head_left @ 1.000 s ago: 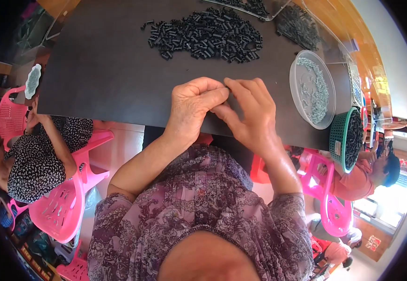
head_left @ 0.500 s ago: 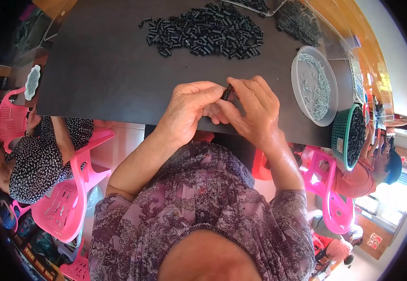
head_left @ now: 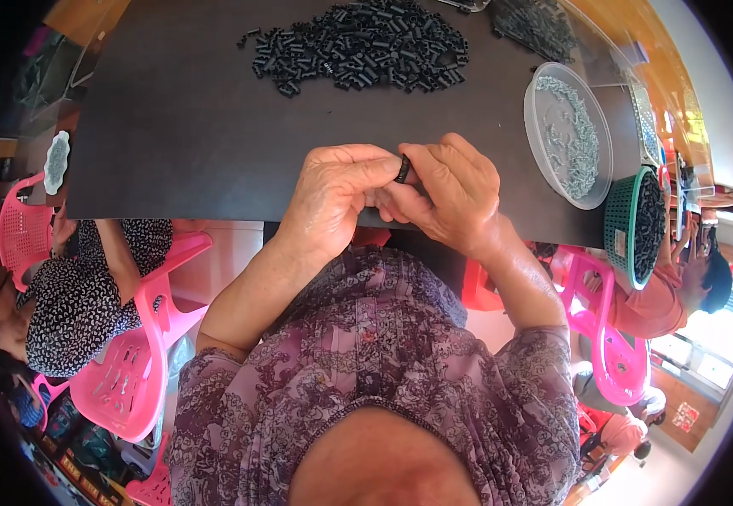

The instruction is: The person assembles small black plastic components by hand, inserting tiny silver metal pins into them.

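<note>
Between the fingertips of both hands sits a small black cylindrical plastic part, partly covered by the fingers. My left hand pinches it from the left, thumb and forefinger pressed to it. From the other side my right hand grips it with thumb and bent fingers. Both hands are held close together over the table's near edge. Beyond them, a big heap of similar black parts lies on the dark table. Whether anything else is tucked in the curled fingers is hidden.
At right stand a round clear tray of small silvery pieces and a green basket of black parts at the table's edge. A clear bin is behind. People sit on pink chairs at both sides; a white dish lies far left.
The black part has turned slightly between the fingers, and less of it shows now. Both hands stay together, nearly in place. The view has shifted a little.
</note>
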Demonstrator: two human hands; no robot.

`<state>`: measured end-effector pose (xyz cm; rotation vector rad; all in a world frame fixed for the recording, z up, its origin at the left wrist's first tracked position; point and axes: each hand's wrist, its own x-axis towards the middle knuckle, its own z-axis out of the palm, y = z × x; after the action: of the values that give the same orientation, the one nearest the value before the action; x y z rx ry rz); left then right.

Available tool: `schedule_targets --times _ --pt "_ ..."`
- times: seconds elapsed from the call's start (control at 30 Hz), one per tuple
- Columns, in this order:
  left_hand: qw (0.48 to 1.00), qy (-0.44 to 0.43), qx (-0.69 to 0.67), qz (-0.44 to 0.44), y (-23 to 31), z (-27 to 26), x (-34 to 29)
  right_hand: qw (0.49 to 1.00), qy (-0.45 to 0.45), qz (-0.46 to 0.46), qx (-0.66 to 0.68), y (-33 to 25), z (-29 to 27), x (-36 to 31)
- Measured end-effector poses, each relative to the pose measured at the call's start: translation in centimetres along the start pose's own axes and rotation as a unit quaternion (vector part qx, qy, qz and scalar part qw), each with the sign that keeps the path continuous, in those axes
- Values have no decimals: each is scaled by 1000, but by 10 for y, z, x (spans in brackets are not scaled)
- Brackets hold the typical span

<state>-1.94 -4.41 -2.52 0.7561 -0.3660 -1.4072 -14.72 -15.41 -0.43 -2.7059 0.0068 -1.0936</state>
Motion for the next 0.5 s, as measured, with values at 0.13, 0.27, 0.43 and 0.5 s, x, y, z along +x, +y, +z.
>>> schedule_targets --times 0.13,0.27,0.43,0.5 --pt "1000 7 -5 -1 -1 1 -2 1000 2 -13 -14 -1 0 -3" --pt "1000 8 -8 -2 -2 1 -3 999 10 -30 -22 -2 0 -3" --pt "1000 25 -9 -6 -4 1 -2 999 9 -44 -15 2 2 -4" --pt "1000 27 -8 -10 -5 0 0 998 16 -51 -14 4 3 -6"
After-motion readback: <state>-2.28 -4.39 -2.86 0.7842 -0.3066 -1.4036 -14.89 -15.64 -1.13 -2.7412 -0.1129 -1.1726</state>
